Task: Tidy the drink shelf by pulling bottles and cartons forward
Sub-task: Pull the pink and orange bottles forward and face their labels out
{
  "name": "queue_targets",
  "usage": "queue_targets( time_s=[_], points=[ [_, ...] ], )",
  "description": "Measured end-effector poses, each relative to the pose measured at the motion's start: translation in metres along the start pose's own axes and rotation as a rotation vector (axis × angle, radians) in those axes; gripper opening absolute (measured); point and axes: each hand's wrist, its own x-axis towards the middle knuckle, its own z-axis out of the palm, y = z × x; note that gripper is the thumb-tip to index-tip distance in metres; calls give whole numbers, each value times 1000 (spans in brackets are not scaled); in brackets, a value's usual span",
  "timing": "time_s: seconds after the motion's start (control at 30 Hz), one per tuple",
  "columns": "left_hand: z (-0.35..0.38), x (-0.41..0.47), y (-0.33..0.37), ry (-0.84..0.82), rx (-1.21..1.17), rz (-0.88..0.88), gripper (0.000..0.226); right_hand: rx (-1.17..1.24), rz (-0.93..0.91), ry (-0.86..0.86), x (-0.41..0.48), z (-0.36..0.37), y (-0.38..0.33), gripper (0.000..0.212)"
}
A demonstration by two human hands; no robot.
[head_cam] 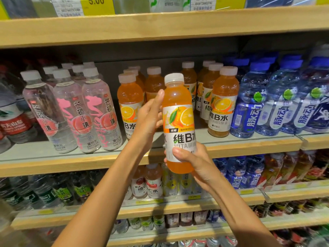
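Note:
An orange vitamin drink bottle with a white cap is held upright in front of the middle shelf. My right hand grips its lower part, thumb across the label. My left hand holds its left side, thumb up along the shoulder. Behind it, a row of the same orange bottles stands on the shelf at the right, and another row at the left, with a gap between them.
Clear peach-water bottles stand left of the orange ones, blue sports-drink bottles right of them. A wooden shelf board runs overhead. Lower shelves hold more small bottles and cartons.

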Motion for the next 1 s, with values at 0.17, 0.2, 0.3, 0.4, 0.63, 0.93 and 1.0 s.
queue_targets(
  time_s=[0.17,0.2,0.3,0.4,0.63,0.93,1.0],
  points=[
    [15,-12,7,42,184,142,58,-320,-188,252,-1,9,3,52],
    [22,-14,8,62,185,139,56,-373,-216,301,-1,12,6,52],
    [33,-11,6,203,190,145,44,-530,-263,410,-2,19,13,59],
    [34,-8,7,283,135,119,44,-549,-258,364,-5,19,14,58],
    [14,-4,10,-56,-238,-73,39,114,82,-196,-3,-8,-4,88],
    [5,0,-3,-425,-409,-148,77,103,83,-263,0,-3,5,66],
    [6,-1,-3,-368,-335,-136,82,1,46,-161,-2,-2,7,59]
  ],
)
